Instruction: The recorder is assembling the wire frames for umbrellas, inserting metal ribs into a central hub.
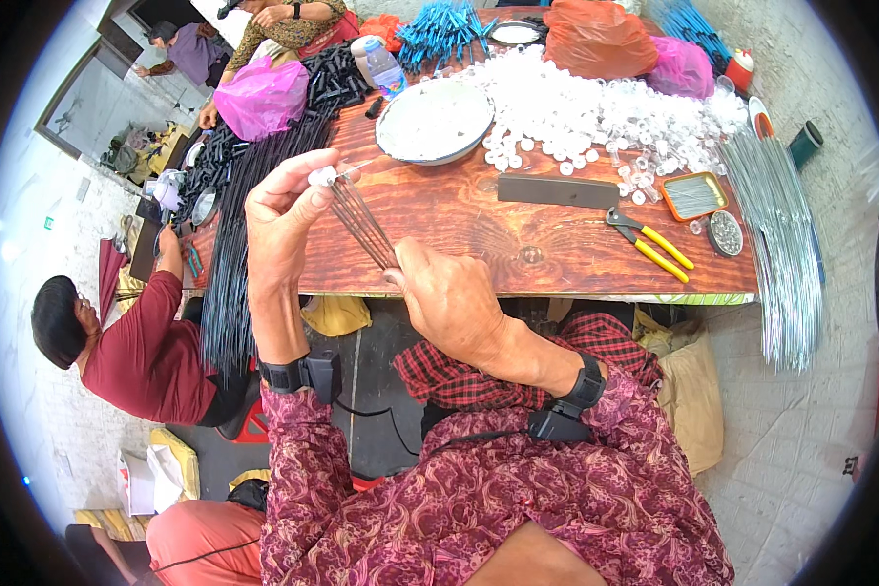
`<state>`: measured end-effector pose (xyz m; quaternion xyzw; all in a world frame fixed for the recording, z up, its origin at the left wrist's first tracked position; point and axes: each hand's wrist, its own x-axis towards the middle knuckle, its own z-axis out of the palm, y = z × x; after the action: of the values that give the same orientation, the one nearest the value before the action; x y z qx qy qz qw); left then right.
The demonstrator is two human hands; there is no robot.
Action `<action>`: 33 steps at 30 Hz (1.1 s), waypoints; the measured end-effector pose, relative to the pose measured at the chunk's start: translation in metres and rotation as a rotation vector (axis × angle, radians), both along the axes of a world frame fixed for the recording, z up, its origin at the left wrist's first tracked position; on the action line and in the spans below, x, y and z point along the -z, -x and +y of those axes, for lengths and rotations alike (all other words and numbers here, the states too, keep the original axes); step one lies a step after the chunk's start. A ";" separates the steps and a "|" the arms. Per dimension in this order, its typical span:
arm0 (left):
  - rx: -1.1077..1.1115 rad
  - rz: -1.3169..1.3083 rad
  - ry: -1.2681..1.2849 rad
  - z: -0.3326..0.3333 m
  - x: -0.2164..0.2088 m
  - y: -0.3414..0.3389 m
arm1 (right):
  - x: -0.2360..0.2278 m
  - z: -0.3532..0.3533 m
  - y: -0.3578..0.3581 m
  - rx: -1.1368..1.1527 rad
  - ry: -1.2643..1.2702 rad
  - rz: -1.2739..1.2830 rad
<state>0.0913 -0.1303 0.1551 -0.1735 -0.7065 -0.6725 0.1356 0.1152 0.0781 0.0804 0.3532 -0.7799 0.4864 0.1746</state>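
Observation:
My left hand (288,210) is raised over the table's near left part, its thumb and fingers closed on a small white plastic piece (322,177). Several thin metal ribs (363,223), like those of an umbrella, run from that piece down to my right hand (451,298). The fist of my right hand is wrapped round their lower ends. A thin wire-like end sticks out to the right of the white piece. Whether the ribs are fixed into the piece is too small to tell. Just beyond my hands stands a white bowl (435,122) with white contents.
Clear plastic pieces (596,107) cover the back right, near a dark flat bar (557,189) and yellow-handled pincers (649,244). Nearby are a tray of pins (693,195) and a small bowl (725,234). Long rods overhang both sides. A person in maroon (142,342) sits left.

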 end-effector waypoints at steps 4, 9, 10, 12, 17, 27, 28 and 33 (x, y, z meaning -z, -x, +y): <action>-0.037 -0.014 0.017 -0.004 0.001 -0.002 | -0.006 0.003 0.002 -0.050 -0.094 -0.028; 0.007 0.007 0.039 -0.004 0.001 -0.003 | -0.008 0.007 0.010 -0.117 -0.122 -0.019; 0.006 0.006 0.039 -0.004 0.000 -0.002 | -0.009 0.007 0.011 -0.155 -0.109 -0.041; 0.037 0.015 0.055 -0.003 -0.001 -0.001 | -0.008 0.007 0.015 -0.187 -0.105 -0.059; 0.103 0.037 0.041 -0.005 0.001 -0.001 | -0.009 0.006 0.023 -0.253 -0.138 -0.091; 0.118 0.077 0.077 0.000 -0.002 -0.004 | -0.013 0.008 0.034 -0.366 -0.157 -0.213; 0.081 0.073 0.088 0.001 -0.002 -0.005 | -0.014 0.008 0.034 -0.376 -0.176 -0.218; 0.037 0.085 0.062 0.002 0.006 -0.011 | -0.010 0.011 0.034 -0.436 -0.131 -0.236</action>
<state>0.1019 -0.1282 0.1487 -0.2193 -0.7172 -0.6448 0.1476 0.0810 0.0890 0.0900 0.4643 -0.7301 0.4988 -0.0501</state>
